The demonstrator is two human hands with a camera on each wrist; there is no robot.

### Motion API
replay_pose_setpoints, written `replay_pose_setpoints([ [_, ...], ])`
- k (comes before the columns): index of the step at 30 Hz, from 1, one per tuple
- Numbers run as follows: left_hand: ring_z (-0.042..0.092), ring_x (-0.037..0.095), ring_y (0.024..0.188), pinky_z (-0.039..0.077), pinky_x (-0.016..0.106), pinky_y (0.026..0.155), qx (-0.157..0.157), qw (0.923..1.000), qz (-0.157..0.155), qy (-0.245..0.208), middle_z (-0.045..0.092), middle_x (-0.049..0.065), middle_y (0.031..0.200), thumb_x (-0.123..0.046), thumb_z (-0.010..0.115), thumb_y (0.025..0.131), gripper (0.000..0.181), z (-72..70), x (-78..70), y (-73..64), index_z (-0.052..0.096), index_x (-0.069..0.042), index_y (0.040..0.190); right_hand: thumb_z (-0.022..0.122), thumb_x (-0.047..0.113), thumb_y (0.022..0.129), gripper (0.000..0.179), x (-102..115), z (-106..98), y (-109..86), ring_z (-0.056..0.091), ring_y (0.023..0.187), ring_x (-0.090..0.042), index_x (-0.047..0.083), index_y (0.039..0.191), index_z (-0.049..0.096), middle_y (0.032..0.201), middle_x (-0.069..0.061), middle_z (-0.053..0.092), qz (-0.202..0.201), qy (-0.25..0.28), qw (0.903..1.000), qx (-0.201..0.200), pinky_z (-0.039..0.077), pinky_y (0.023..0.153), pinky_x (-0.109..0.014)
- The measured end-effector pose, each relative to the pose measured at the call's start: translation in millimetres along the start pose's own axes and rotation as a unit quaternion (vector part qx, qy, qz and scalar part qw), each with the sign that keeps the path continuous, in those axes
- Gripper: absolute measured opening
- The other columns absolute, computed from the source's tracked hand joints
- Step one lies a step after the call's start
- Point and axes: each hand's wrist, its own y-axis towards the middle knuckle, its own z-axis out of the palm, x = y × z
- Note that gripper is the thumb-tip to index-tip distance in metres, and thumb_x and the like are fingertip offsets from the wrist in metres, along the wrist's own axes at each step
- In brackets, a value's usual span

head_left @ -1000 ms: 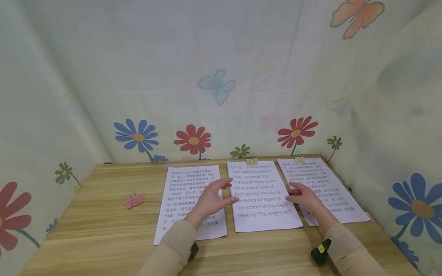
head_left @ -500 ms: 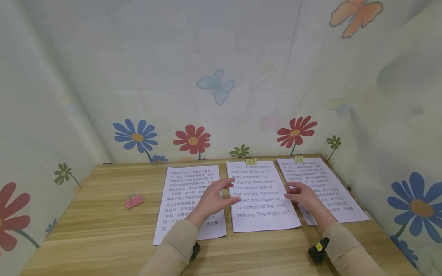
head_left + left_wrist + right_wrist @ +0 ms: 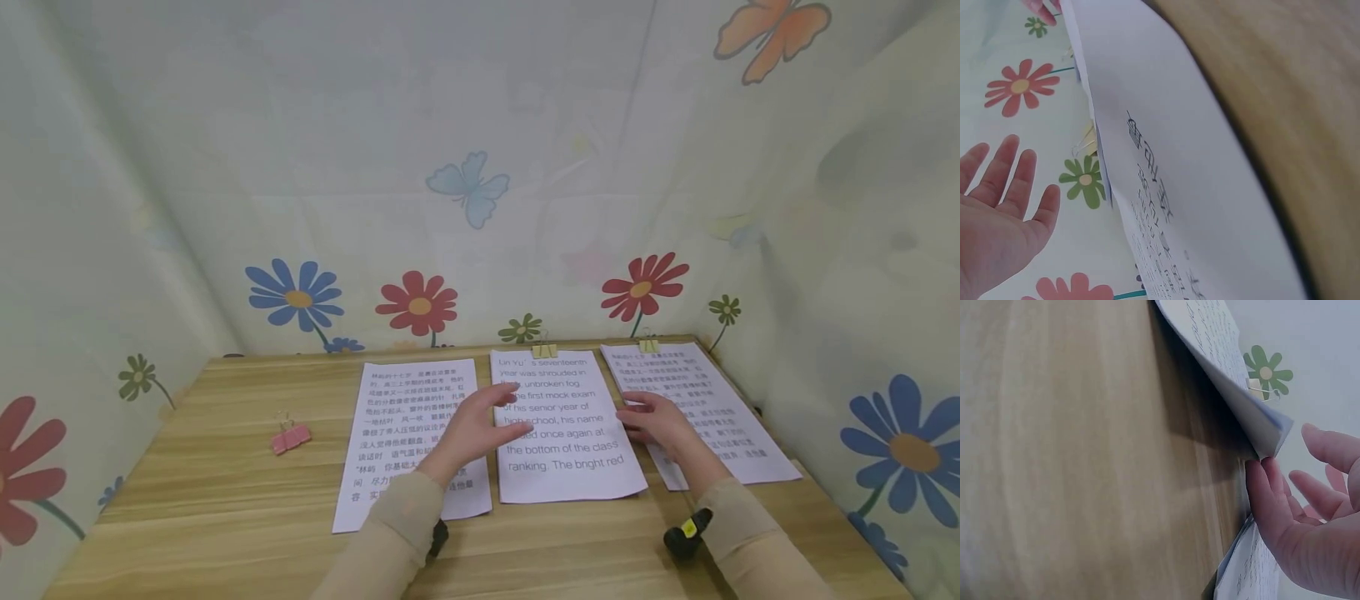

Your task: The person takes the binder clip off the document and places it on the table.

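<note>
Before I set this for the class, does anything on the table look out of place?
One thing stands out: the pink clip lies loose, left of the left paper, whose top edge bears none, while the middle paper and right paper wear yellow clips.

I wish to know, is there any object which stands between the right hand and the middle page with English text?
Nothing visible stands between them: the right hand appears to touch the side edge of the English-text page. Its yellow binder clip is on the far edge, away from that hand.
</note>
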Motion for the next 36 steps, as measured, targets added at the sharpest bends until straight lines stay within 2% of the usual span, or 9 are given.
replay_pose_setpoints([
  [5, 0.057, 0.020, 0.120, 0.045, 0.044, 0.100, -0.005, 0.9999, -0.001, -0.009, 0.064, 0.001, 0.129, -0.047, 0.077, 0.084, 0.070, 3.7, -1.3, 5.9, 0.053, -0.018, 0.142, 0.067, 0.010, 0.094, 0.065, 3, 1, 1.4, 0.063, 0.107, -0.028, -0.008, 0.147, 0.035, 0.134, -0.031, 0.049, 0.007, 0.024, 0.9996, 0.016, 0.055, 0.089, -0.036],
  [12, 0.058, 0.021, 0.118, 0.046, 0.043, 0.099, -0.020, 0.9994, -0.014, -0.025, 0.065, 0.002, 0.125, -0.043, 0.078, 0.084, 0.068, 10.5, -1.6, 13.0, 0.054, -0.016, 0.142, 0.068, 0.014, 0.094, 0.065, 1, 4, 8.9, 0.062, 0.106, -0.028, -0.007, 0.146, 0.037, 0.136, -0.031, 0.048, 0.007, -0.007, 0.9998, 0.015, 0.054, 0.090, -0.038],
  [22, 0.060, 0.021, 0.115, 0.047, 0.042, 0.098, -0.036, 0.9991, -0.017, -0.015, 0.067, 0.001, 0.121, -0.042, 0.078, 0.085, 0.065, 18.5, 1.7, 18.8, 0.055, -0.016, 0.140, 0.067, 0.013, 0.095, 0.062, 1, 11, 12.3, 0.061, 0.104, -0.030, -0.006, 0.146, 0.038, 0.133, -0.030, 0.051, 0.001, -0.027, 0.9996, -0.002, 0.053, 0.089, -0.040],
  [29, 0.060, 0.021, 0.114, 0.047, 0.042, 0.098, -0.038, 0.9989, -0.015, -0.024, 0.067, 0.002, 0.119, -0.039, 0.078, 0.085, 0.063, 20.2, 0.6, 19.7, 0.057, -0.014, 0.139, 0.068, 0.006, 0.093, 0.062, 3, 15, 12.2, 0.061, 0.104, -0.030, -0.003, 0.147, 0.039, 0.130, -0.028, 0.052, 0.001, -0.006, 1.0000, -0.008, 0.056, 0.082, -0.036],
  [36, 0.059, 0.021, 0.116, 0.047, 0.042, 0.099, -0.035, 0.9989, -0.024, -0.023, 0.067, 0.003, 0.121, -0.041, 0.077, 0.086, 0.064, 20.2, 0.7, 21.6, 0.055, -0.015, 0.140, 0.066, -0.003, 0.089, 0.059, -1, 19, 16.5, 0.063, 0.091, -0.023, -0.005, 0.144, 0.044, 0.115, -0.021, 0.058, -0.019, -0.005, 0.9994, -0.029, 0.057, 0.073, -0.033],
])
